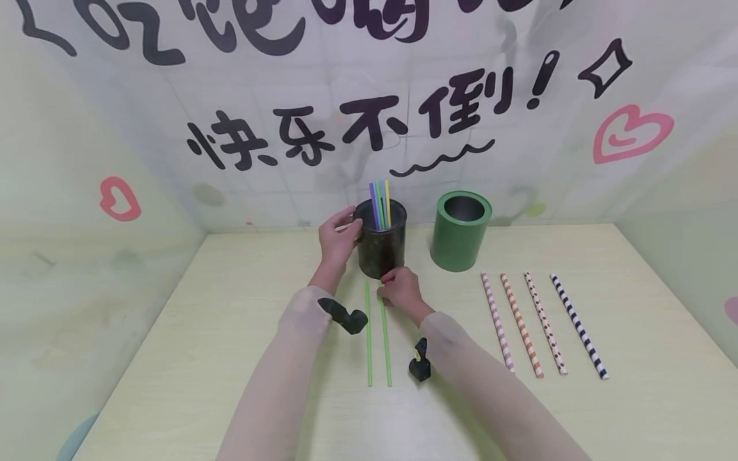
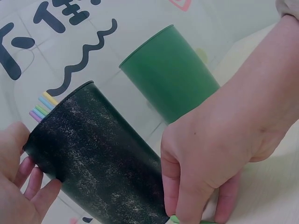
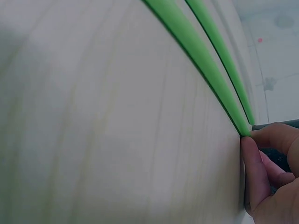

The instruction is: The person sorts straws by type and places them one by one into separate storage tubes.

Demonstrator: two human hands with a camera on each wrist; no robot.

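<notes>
My left hand (image 1: 339, 240) holds the left side of a black cup (image 1: 382, 250), its fingers against the wall near the rim. Several thin coloured straws (image 1: 379, 202), purple, green, blue and yellow, stand in that cup. At the cup's base, my right hand (image 1: 401, 288) pinches the far end of a light green straw (image 1: 385, 346) lying on the table. A second green straw (image 1: 369, 346) lies parallel to its left. The right wrist view shows the thumb and index fingertip at the tip of the pinched straw (image 3: 210, 77).
A green cup (image 1: 461, 234) stands to the right of the black one. Several patterned paper straws (image 1: 521, 326), pink, orange, dotted and navy striped, lie side by side on the right of the pale table (image 1: 190, 384). A printed cloth (image 1: 277, 83) hangs behind.
</notes>
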